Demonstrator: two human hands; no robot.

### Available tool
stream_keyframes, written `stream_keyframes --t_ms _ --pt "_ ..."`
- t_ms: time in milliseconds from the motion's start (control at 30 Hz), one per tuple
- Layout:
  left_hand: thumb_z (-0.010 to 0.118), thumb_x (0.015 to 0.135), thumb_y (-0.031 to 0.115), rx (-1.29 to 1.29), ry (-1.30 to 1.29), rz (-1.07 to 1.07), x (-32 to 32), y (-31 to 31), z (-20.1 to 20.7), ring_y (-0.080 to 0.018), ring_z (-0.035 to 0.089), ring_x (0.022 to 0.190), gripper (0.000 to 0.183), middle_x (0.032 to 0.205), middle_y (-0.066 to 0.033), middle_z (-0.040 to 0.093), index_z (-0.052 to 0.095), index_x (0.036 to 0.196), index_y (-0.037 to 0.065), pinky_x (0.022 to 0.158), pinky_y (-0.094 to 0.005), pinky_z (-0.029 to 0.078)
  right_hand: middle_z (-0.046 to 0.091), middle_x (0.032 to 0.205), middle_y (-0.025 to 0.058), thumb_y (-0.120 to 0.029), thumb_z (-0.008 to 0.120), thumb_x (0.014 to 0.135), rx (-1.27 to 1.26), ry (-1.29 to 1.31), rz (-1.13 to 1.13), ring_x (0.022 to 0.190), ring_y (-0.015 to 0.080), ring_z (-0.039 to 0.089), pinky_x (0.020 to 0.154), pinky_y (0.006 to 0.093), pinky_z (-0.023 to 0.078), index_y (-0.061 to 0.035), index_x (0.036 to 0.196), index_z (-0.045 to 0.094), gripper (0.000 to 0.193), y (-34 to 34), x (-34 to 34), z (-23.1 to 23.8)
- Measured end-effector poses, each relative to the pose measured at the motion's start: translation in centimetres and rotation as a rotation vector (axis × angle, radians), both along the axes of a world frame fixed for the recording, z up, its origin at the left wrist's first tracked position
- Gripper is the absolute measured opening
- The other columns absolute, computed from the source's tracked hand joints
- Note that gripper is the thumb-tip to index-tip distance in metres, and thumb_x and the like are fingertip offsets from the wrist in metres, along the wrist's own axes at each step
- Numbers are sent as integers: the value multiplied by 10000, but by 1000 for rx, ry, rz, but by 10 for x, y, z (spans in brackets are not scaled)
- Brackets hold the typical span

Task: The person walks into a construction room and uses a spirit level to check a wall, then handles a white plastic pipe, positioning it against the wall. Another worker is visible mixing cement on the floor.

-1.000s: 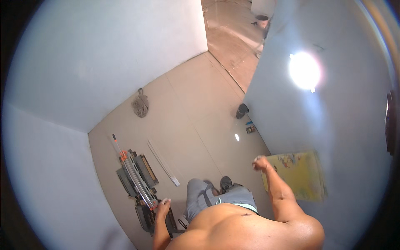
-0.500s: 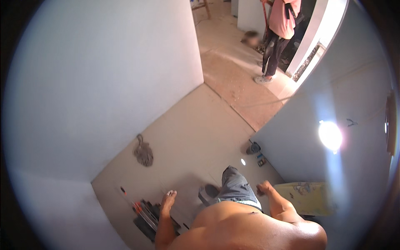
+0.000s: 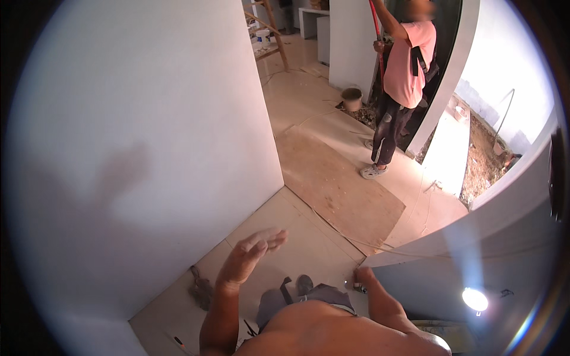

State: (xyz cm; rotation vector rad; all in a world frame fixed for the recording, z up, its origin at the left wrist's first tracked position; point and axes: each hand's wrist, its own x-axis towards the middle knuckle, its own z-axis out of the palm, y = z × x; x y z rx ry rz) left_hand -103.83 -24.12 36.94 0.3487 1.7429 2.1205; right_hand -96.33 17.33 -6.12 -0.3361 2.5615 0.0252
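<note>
My left hand (image 3: 252,255) is raised in front of me, its fingers stretched out and pale with dust; it holds nothing. The white wall (image 3: 178,118) stands to its left, with a blurred shadow of a hand and arm on it. My right hand (image 3: 363,276) hangs low at my right side near the end of the right-hand wall (image 3: 409,258). Its fingers are mostly hidden from this angle. Between my arms show my grey trousers (image 3: 326,295) and a dark shoe (image 3: 304,283).
A co-worker in a pink shirt (image 3: 409,77) grips a red pole (image 3: 376,29) by the doorway. A bucket (image 3: 351,99), a brown board (image 3: 341,184) and a cable (image 3: 332,226) lie ahead. A lit lamp (image 3: 475,299) is at right; a grey bundle (image 3: 202,289) lies by the left wall.
My view has tilted up and further into the room. My left hand has risen from low beside the floor tools to in front of the wall. The co-worker's arm and pole now show more fully.
</note>
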Motion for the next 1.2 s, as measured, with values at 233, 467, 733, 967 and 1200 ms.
stream_keyframes --t_ms 233,467,733,967,1200 --pt "431 1009 383 457 323 -632 -125 33 124 -391 506 1230 567 1292 -276 529 428 1337 -80 1077 -522 342 619 693 119 -186 584 884 -1179 -76 -1292 589 225 643 502 354 557 19 834 595 210 -31 -201 72" --pt "514 974 380 858 393 -909 -268 71 135 -368 569 1107 476 1138 -252 591 549 1173 -52 1058 -533 349 619 727 125 -169 574 892 -1014 -233 -1528 590 249 641 489 390 534 33 926 604 207 -28 -169 41" --pt "609 933 376 1106 231 -1050 -368 162 121 -341 640 967 407 962 -225 662 687 985 -19 1037 -547 356 647 843 227 -97 568 891 -946 -108 -1810 691 378 664 620 492 555 80 979 580 198 -86 -107 64" --pt "706 879 280 783 -63 -1114 -419 211 139 -287 658 818 259 838 -160 672 681 852 24 991 -524 415 634 928 279 -126 516 884 -1185 -317 -2270 822 462 649 746 567 524 75 1098 525 294 -82 -142 23" --pt "740 853 254 527 -264 -936 -439 376 168 -216 619 706 213 732 -92 637 646 759 88 933 -467 476 659 823 189 -128 551 864 -1311 -314 -1945 762 295 688 652 435 578 13 870 622 157 52 -200 -32"
